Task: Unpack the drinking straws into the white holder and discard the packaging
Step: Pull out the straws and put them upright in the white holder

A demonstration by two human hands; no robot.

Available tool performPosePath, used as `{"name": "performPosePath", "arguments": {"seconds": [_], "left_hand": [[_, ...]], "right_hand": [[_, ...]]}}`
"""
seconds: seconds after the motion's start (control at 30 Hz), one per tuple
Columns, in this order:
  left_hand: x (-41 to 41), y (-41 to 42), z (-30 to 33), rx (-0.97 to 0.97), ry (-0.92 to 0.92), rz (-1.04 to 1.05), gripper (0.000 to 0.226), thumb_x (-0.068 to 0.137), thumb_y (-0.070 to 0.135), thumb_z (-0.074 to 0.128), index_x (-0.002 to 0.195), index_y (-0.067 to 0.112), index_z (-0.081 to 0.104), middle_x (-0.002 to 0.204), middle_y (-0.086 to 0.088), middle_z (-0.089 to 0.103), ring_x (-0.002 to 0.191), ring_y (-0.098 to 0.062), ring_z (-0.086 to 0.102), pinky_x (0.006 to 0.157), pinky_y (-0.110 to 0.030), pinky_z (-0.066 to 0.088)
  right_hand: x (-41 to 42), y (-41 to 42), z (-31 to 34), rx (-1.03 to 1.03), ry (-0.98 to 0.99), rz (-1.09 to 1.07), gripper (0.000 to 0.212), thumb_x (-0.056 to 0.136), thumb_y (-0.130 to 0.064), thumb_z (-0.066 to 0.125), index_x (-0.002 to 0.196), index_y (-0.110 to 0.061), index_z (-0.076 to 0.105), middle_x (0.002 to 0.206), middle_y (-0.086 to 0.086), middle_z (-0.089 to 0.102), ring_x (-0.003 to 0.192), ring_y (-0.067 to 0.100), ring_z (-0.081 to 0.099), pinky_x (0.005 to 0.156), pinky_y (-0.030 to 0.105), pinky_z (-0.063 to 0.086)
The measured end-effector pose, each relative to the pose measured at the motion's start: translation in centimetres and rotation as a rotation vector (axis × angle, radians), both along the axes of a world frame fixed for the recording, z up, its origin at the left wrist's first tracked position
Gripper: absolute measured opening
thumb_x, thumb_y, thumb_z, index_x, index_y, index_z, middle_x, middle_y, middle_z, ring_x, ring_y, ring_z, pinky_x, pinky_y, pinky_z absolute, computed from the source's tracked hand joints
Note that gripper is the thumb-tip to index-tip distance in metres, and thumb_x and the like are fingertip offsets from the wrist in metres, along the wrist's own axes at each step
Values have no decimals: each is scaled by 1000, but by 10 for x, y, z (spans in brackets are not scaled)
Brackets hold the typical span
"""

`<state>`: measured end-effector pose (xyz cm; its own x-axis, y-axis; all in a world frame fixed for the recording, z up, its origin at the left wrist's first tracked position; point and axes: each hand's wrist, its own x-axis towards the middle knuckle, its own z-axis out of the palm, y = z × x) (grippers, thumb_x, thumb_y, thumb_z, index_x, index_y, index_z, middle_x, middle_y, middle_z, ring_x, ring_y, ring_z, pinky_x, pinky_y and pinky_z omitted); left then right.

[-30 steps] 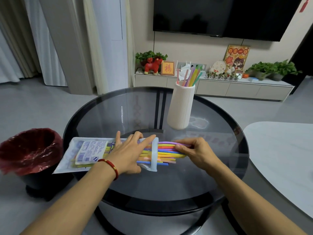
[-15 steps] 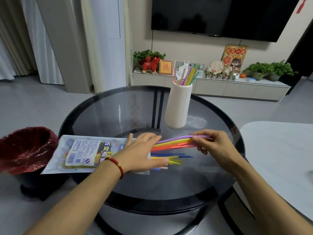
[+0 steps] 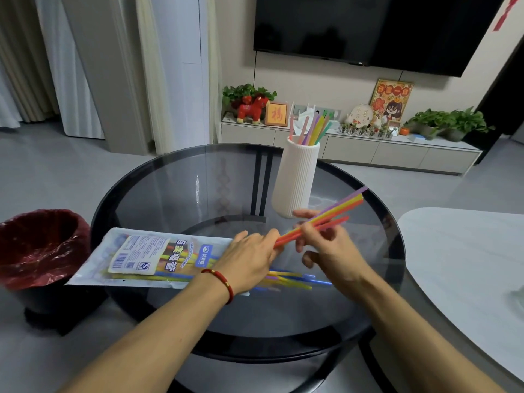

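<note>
Right hand (image 3: 329, 248) grips a straw bundle (image 3: 334, 211) angled up toward the white holder (image 3: 296, 180) just behind. Left hand (image 3: 249, 259) lies flat, fingers extended, pinning the packet (image 3: 147, 256) on the glass table (image 3: 175, 194).

Single wide-angle view, worn on the head, aimed forward and down over a round glass table (image 3: 175, 199). Close to both forearms, which entered from the bottom edge. Faced a far wall with a television (image 3: 368, 29) above a low cabinet (image 3: 397, 154). Edges curved by the lens.
</note>
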<state>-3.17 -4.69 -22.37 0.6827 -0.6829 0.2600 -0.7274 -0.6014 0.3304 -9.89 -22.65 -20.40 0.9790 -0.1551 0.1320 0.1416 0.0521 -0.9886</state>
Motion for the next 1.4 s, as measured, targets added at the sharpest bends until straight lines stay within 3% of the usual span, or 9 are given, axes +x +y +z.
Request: {"name": "performPosePath", "arguments": {"seconds": [0.2, 0.37, 0.57, 0.7, 0.83, 0.93, 1.07, 1.23, 1.4], "left_hand": [[0, 3, -2, 7, 92, -29, 12, 103, 36, 40, 104, 23, 42, 87, 4, 53, 88, -28, 52, 78, -36, 26], [5, 13, -15, 187, 143, 33, 67, 99, 47, 46, 154, 19, 19, 137, -6, 52, 131, -28, 43, 115, -48, 25], [5, 15, -23, 179, 171, 23, 65, 101, 48, 40, 156, 21, 19, 145, -4, 44, 137, -25, 36, 120, -49, 19], [6, 13, -24, 167, 154, 31, 58, 100, 45, 40, 152, 21, 29, 145, -5, 46, 137, -25, 39, 118, -49, 23], [9, 12, -27, 177, 132, 35, 55, 100, 47, 38, 149, 22, 34, 144, -6, 47, 135, -25, 42, 117, -50, 27], [10, 11, -28, 199, 123, 35, 55, 100, 48, 37, 148, 22, 35, 145, -5, 47, 135, -24, 42, 116, -50, 28], [10, 11, -29, 217, 131, 33, 54, 100, 49, 36, 148, 23, 34, 145, -4, 45, 136, -23, 40, 118, -51, 27], [11, 11, -29, 197, 142, 39, 55, 101, 48, 35, 150, 23, 33, 144, -2, 45, 134, -22, 40, 117, -48, 27], [10, 11, -30, 214, 149, 39, 56, 101, 50, 35, 151, 24, 31, 146, -1, 43, 136, -21, 38, 119, -49, 26]], "right_hand": [[10, 21, 9, -218, -69, -335, 39, 100, -31, 66, 79, 2, 70, 53, 7, 64, 46, 17, 58, 44, 26, 47], [3, -9, 40, -431, -201, -571, 31, 101, -23, 63, 75, -10, 72, 49, 1, 66, 43, 12, 64, 44, 21, 52], [7, -36, 87, -827, -328, -611, 38, 100, -31, 58, 75, -8, 73, 60, -7, 67, 55, 7, 67, 50, 15, 50], [21, -22, 68, -1013, -263, -489, 34, 100, -20, 63, 73, 0, 67, 63, 13, 66, 60, 33, 68, 56, 23, 55], [30, -7, 35, -1011, -234, -446, 30, 99, -18, 64, 74, -1, 63, 67, 14, 64, 61, 32, 65, 63, 52, 59], [35, -5, 21, -1018, -207, -452, 31, 98, -20, 66, 73, -1, 61, 65, 12, 63, 59, 29, 63, 57, 44, 57], [34, -6, 11, -977, -170, -476, 28, 100, -24, 66, 75, -13, 60, 65, 0, 59, 56, 9, 59, 52, 15, 43], [31, -8, 7, -655, -175, -577, 33, 103, -29, 61, 79, -8, 68, 64, 5, 67, 59, 11, 69, 50, 15, 53], [23, -15, -3, -703, -82, -497, 33, 102, -25, 62, 76, -5, 67, 57, 8, 67, 44, 15, 66, 44, 24, 56]]}}
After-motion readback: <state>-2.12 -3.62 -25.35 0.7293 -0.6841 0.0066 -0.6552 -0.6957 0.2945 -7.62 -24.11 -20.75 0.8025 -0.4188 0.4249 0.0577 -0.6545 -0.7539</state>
